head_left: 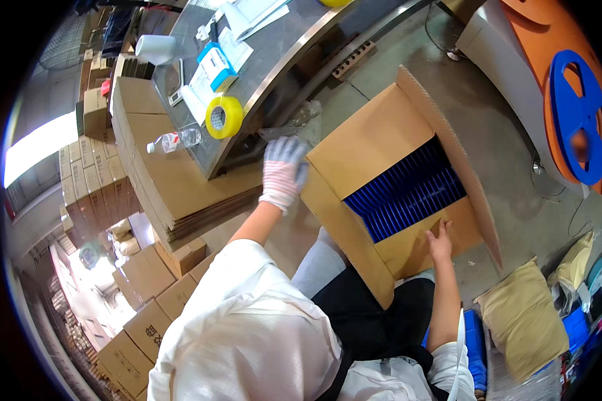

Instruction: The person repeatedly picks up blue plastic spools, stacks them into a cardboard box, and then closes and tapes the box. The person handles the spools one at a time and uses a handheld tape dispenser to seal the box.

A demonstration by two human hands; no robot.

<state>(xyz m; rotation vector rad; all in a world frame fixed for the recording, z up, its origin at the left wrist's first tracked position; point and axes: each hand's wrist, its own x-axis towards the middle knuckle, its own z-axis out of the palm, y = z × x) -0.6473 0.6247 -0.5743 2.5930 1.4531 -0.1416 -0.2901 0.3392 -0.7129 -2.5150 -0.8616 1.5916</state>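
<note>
An open cardboard box (448,140) stands in front of me, its flaps folded outward. Inside it, several thin blue plastic pieces (408,190) are packed upright in close rows. My left hand (284,170), in a white and pink-striped glove, is raised beside the box's left flap (341,220). Its fingers are stretched out and I see nothing in them; whether it touches the flap I cannot tell. My bare right hand (440,242) rests on the near flap (408,257) with its fingers apart.
A metal-edged table (274,73) at upper left holds yellow tape (224,117), a blue-and-white box (214,67) and papers. A plastic bottle (174,141) lies on stacked flat cardboard (160,174). An orange machine with a blue wheel (575,100) stands right, near a tan sack (525,317).
</note>
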